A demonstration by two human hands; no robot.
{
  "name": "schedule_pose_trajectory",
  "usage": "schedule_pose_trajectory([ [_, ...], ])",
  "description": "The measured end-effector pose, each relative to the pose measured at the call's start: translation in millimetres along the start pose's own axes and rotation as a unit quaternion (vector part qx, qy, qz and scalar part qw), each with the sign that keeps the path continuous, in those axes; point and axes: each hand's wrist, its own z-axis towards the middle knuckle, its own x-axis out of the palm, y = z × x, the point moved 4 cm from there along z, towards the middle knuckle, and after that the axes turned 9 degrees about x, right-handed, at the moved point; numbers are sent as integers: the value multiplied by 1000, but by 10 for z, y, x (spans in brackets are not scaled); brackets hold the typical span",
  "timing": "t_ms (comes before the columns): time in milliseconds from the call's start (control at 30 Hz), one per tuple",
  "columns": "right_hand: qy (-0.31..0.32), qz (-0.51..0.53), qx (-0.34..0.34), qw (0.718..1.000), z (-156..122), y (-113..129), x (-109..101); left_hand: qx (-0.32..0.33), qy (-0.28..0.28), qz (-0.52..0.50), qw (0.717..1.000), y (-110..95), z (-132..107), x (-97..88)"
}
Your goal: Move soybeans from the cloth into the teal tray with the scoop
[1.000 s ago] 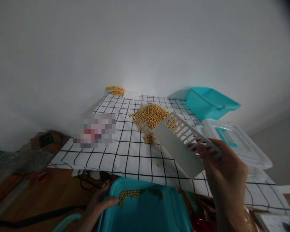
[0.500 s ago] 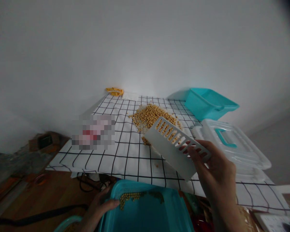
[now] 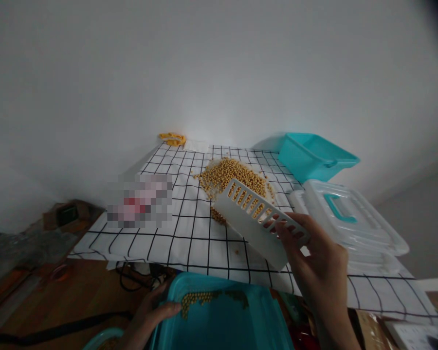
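Note:
My right hand (image 3: 314, 257) grips the near end of a white slotted plastic tray (image 3: 248, 226), fingers at its slots. The tray is tilted over the checked cloth, its far end beside a heap of soybeans (image 3: 233, 172). A few soybeans (image 3: 218, 215) lie apart, against the tray's left end. My left hand (image 3: 155, 311) holds the left rim of a teal bin (image 3: 226, 325) below the table's front edge, thumb over the rim. Some soybeans (image 3: 197, 297) rest inside the bin along its far side.
A second teal bin (image 3: 314, 158) stands at the back right, behind clear lids (image 3: 354, 214) with a teal handle. Yellow gloves (image 3: 173, 139) lie at the back left. A blurred-out item (image 3: 140, 201) sits left on the checked tablecloth (image 3: 190, 238). A bowl (image 3: 104, 336) is at lower left.
My right hand and the white slotted tray have moved slightly left, the tray's far end dipping a little toward the loose soybeans. The left hand and the bin it holds have barely moved.

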Motion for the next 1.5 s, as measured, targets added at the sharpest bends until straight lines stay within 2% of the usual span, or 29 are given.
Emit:
schedule_pose_trajectory([
  [233, 10, -14, -57, 998, -62, 15, 14, 8, -15, 11, 1000, -109, -16, 29],
  [433, 28, -6, -55, 998, -95, 10, 15, -13, -5, 14, 1000, -101, -21, 38],
  [600, 48, 32, -3, 998, -144, 31, 16, -4, 11, 11, 1000, -103, -4, 40],
  [800, 7, 9, 43, 999, -160, 19, -5, -2, 6, 17, 1000, -95, 5, 39],
  [900, 17, 15, 56, 998, -152, 3, -2, -16, 0, 21, 1000, -96, -4, 44],
  [1067, 11, 24, 59, 998, -138, 10, -4, 4, 21, 26, 999, -122, 1, 48],
  [1233, 14, -2, 71, 997, -126, -3, 0, -15, 5, 9, 1000, -73, 8, 20],
  [1500, 50, -22, -24, 998, -98, 66, -25, -4, 1, 3, 1000, -39, 19, -11],
])
